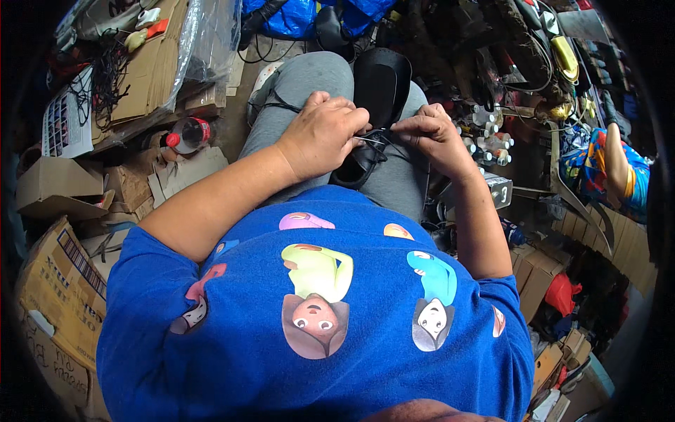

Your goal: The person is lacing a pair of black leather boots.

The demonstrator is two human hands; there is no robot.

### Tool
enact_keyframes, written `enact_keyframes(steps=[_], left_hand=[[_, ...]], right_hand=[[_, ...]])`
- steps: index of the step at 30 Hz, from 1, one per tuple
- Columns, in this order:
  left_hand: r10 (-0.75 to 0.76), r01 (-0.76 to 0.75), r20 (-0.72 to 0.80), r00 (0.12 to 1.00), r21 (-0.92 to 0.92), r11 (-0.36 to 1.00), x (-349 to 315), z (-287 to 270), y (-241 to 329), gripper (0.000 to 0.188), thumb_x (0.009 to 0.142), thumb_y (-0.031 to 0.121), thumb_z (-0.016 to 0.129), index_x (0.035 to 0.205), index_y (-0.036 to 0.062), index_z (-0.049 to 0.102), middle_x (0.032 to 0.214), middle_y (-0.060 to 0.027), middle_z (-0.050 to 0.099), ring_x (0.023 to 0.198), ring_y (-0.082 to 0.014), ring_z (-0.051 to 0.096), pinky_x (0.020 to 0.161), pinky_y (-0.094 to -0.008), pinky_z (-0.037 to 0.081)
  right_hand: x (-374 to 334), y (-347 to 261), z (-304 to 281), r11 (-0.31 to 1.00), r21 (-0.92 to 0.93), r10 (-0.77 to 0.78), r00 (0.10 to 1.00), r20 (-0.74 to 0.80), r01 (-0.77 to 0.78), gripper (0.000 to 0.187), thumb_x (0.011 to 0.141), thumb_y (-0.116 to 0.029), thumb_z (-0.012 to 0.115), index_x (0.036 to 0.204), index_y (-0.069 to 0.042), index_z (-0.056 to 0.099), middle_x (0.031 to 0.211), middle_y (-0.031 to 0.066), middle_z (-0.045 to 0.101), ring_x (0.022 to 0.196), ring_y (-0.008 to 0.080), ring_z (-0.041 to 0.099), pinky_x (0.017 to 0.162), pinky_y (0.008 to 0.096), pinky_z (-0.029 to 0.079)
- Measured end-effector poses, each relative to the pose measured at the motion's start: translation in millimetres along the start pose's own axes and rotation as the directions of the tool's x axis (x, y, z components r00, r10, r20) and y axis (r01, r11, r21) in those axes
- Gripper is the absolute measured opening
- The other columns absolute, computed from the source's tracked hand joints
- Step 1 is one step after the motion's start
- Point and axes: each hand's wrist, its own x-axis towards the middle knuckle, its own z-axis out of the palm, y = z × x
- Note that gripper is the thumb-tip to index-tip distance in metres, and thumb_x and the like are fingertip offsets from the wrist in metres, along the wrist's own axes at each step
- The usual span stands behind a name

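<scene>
A black shoe (380, 81) rests between my thighs, its long smooth part pointing away from me and its rounded opening toward my belly. My left hand (323, 133) is closed at the shoe's left side, with a thin silvery needle-like rod (370, 140) sticking out from its fingertips. From the right, my right hand (437, 138) pinches black cord (385, 136) over the shoe. Loops of this cord lie between both hands. More dark cord (283, 105) crosses my left thigh. My fingers hide part of the shoe and the rod's inner end.
Flattened cardboard and plastic wrap (184, 63) are stacked at the left, near a red-capped bottle (188, 135) and an open carton (60, 186). Small white-capped bottles (492, 144) cluster right of my knee. Another person's arm (617, 162) shows at the far right. Blue sheeting (288, 20) lies ahead.
</scene>
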Motion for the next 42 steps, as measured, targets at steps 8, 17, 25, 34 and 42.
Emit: enact_keyframes(steps=[8,17,25,34,42], left_hand=[[-0.014,0.014,0.013,1.0,-0.015,1.0,0.1,1.8,-0.2,0.017,0.075,0.01,0.071,0.088,0.0101,0.06,0.088,-0.0032,0.063,0.093,-0.0207,0.059,0.087,-0.0385,0.035],[-0.019,0.02,0.061,0.998,-0.02,1.0,3.2,-9.2,-2.0,0.014,0.078,0.013,0.07,0.089,0.0091,0.063,0.087,-0.0057,0.064,0.089,-0.0227,0.06,0.086,-0.0376,0.036],[-0.175,0.181,0.046,0.983,-0.312,0.933,49.4,-32.9,-14.7,0.014,0.093,0.014,0.055,0.097,0.0017,0.061,0.079,-0.0111,0.062,0.075,-0.0205,0.062,0.069,-0.0333,0.047],[0.256,-0.251,0.218,0.942,-0.053,0.967,64.4,-24.2,-28.9,0.022,0.071,0.01,0.074,0.092,0.0127,0.066,0.082,-0.0089,0.053,0.079,-0.0301,0.058,0.068,-0.0416,0.046],[0.236,-0.211,0.222,0.946,-0.131,0.969,69.2,-11.1,-39.8,0.02,0.069,0.011,0.075,0.08,0.0094,0.059,0.077,-0.0079,0.052,0.079,-0.0306,0.058,0.066,-0.0422,0.046]], right_hand=[[1.2,4.0,4.8,0.999,0.051,-0.019,1.0,0.004,0.019,0.022,0.072,-0.012,0.074,0.092,-0.022,0.077,0.074,-0.0026,0.056,0.084,0.0162,0.047,0.083,0.0303,0.034],[-5.2,-13.5,3.7,0.99,-0.144,-0.013,0.998,-0.059,0.004,0.022,0.073,-0.011,0.073,0.091,-0.024,0.075,0.074,-0.0017,0.054,0.084,0.019,0.048,0.087,0.034,0.032],[-4.0,-14.0,-2.6,0.996,-0.047,0.082,0.996,0.036,-0.08,0.024,0.076,-0.009,0.069,0.096,-0.022,0.074,0.077,0.0001,0.055,0.087,0.0194,0.05,0.09,0.035,0.031],[0.8,-9.0,-8.2,0.998,-0.023,0.055,0.994,0.095,-0.053,0.019,0.079,-0.012,0.068,0.095,-0.019,0.074,0.079,0.0011,0.058,0.088,0.0198,0.053,0.093,0.0367,0.031],[2.6,-6.4,0.4,0.982,0.148,0.117,0.993,0.022,-0.119,0.011,0.076,-0.015,0.073,0.087,-0.015,0.075,0.074,0.0014,0.061,0.081,0.0169,0.053,0.083,0.0323,0.038]])
